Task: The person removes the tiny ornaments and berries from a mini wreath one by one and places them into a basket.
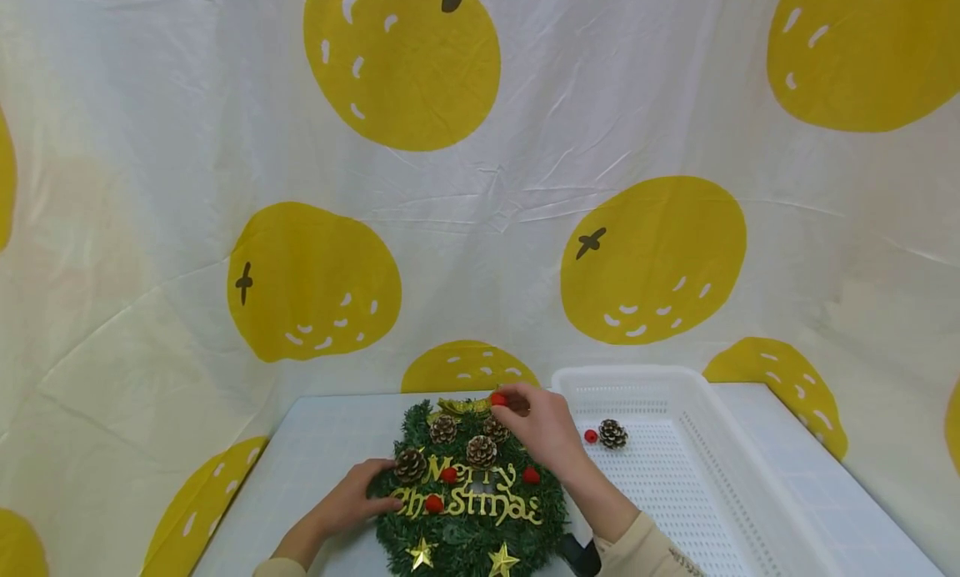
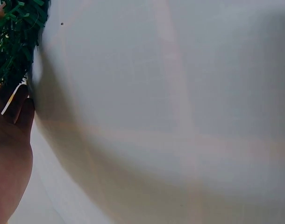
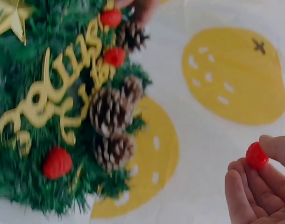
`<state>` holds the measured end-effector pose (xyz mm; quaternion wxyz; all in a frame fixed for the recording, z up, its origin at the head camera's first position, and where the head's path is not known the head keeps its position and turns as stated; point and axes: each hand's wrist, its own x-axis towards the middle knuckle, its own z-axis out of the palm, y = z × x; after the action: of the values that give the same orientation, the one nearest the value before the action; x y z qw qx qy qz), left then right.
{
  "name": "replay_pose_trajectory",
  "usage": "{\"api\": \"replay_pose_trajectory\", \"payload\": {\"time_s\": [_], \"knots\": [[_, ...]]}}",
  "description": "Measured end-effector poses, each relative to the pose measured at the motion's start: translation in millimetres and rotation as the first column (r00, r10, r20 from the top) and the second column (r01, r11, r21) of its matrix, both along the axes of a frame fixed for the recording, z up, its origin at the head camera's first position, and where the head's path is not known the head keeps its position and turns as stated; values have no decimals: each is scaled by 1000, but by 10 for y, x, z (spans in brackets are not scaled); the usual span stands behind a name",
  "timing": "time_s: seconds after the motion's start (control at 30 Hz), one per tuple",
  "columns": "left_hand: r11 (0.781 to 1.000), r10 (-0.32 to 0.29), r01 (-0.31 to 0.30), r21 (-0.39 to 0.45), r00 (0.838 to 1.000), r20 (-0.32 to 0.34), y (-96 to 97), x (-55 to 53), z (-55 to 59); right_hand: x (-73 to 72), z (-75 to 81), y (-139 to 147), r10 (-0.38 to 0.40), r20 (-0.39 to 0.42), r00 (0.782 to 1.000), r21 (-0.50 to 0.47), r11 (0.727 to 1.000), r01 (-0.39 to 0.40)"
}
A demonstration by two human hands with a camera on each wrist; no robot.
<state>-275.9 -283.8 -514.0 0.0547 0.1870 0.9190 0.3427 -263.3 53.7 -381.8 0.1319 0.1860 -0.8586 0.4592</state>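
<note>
A green Christmas wreath (image 1: pixel 465 544) lies on the table in the head view. It carries gold "Merry Christmas" lettering (image 1: pixel 491 505), several pine cones (image 1: pixel 482 452), gold stars (image 1: pixel 504 560) and red berries (image 1: pixel 434 504). My left hand (image 1: pixel 348 498) grips its left edge, the thumb by the lettering; the left wrist view catches fingers (image 2: pixel 25 112) at the green fringe. Above the wreath's top right, my right hand (image 1: pixel 546 427) pinches a red berry (image 1: pixel 498 399) between thumb and fingertips. The right wrist view shows that berry (image 3: pixel 257 155) apart from the wreath.
A white perforated basket (image 1: pixel 757 477) stands on the right, holding a pine cone (image 1: pixel 612 434) and a red berry (image 1: pixel 591 436). Something black (image 1: pixel 581 554) sits by the right sleeve. Behind the table (image 1: pixel 262 485) hangs a cloth (image 1: pixel 525 168) with yellow fruit prints.
</note>
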Motion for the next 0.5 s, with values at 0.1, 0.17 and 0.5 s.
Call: {"api": "replay_pose_trajectory", "payload": {"time_s": [0.1,0.17,0.5], "knots": [[1000,2,-2,4,1000,-2,1,0,4,-76,9,107,-59,13,998,-2,998,59],[1000,0,0,2,1000,-3,0,-2,-1,-128,3,180,-93,8,996,7,996,93],[1000,14,-14,3,1000,20,3,-9,-18,-352,-103,616,-201,44,979,40,979,200]]}}
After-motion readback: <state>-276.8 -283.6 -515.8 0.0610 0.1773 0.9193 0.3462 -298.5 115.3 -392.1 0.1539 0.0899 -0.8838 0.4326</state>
